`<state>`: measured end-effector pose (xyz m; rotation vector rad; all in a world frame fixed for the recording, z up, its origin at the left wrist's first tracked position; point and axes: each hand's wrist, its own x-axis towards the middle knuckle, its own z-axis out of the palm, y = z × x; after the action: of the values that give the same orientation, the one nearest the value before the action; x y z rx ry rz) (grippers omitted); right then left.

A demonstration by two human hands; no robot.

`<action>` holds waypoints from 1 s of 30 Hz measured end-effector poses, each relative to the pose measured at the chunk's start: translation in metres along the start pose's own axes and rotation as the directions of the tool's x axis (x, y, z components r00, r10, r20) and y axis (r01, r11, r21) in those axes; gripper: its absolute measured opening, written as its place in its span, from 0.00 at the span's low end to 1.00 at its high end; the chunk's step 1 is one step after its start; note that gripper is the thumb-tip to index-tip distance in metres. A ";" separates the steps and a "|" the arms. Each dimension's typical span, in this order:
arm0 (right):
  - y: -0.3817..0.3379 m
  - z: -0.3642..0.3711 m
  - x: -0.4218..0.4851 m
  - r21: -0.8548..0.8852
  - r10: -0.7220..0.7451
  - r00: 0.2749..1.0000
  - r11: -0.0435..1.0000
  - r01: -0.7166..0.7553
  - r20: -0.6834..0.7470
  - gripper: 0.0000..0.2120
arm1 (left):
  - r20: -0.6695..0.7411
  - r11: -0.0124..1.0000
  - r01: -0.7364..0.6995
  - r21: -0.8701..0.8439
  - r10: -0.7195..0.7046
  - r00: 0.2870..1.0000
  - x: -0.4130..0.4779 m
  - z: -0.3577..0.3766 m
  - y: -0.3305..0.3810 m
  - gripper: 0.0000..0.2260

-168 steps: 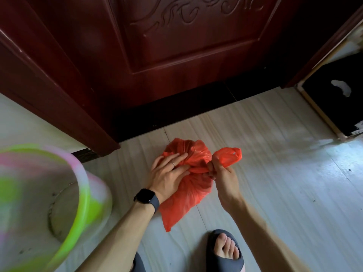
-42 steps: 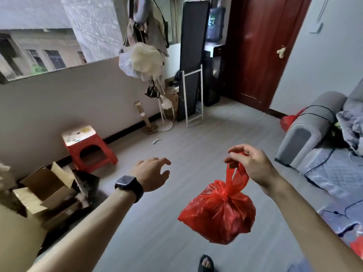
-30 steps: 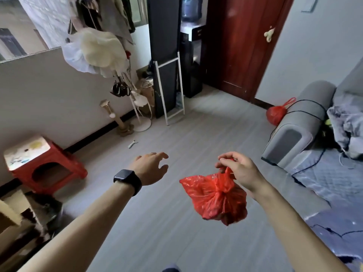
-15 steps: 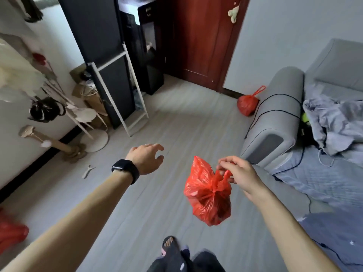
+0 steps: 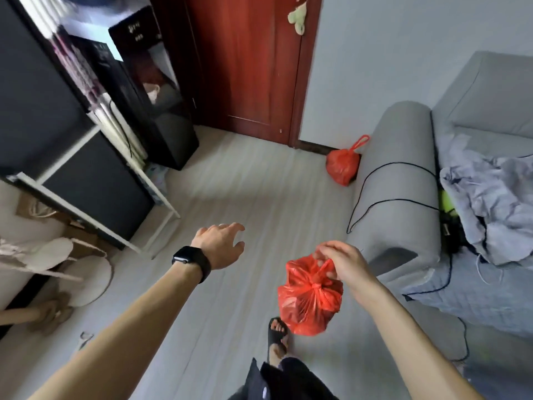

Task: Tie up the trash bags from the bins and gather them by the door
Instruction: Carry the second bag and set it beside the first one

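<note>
My right hand (image 5: 343,262) pinches the top of a tied red bag (image 5: 310,301). The bag hangs in the air just under my fingers, and I can see its knot in the middle. My left hand (image 5: 220,245) is held out to the left of the bag. Its fingers are spread and a little bent, and it holds nothing. A black watch (image 5: 191,259) is on that wrist.

Under the bag, my foot (image 5: 277,332) stands in a dark slipper on the pale floor (image 5: 230,192).

Far ahead of my right hand, a second red bag (image 5: 343,166) sits on the floor, also tied. It is right beside the end of the grey sofa (image 5: 403,180) and near the dark red door (image 5: 248,62). A black cable (image 5: 383,183) lies over the sofa arm, to the right of my right hand.
</note>
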<state>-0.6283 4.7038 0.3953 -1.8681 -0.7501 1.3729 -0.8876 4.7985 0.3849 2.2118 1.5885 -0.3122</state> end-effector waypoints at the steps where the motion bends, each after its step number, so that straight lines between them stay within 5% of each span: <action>1: -0.012 -0.002 0.019 -0.004 0.004 1.000 1.000 -0.004 0.005 0.05 | 0.005 1.000 0.013 0.002 -0.013 1.000 0.021 -0.009 0.001 0.21; 21: -0.276 -0.064 0.455 0.032 0.066 0.980 0.998 -0.061 -0.187 0.04 | 0.083 0.988 -0.119 0.094 0.111 0.990 0.540 -0.235 0.017 0.22; 30: -0.335 -0.098 0.648 0.013 0.149 0.985 0.989 -0.148 -0.084 0.06 | 0.152 0.985 -0.116 0.129 0.096 0.984 0.725 -0.265 0.066 0.22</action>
<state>-0.3741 5.3906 0.3199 -1.9976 -0.5726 1.3750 -0.5996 5.5169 0.3431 2.3091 1.4044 -0.5531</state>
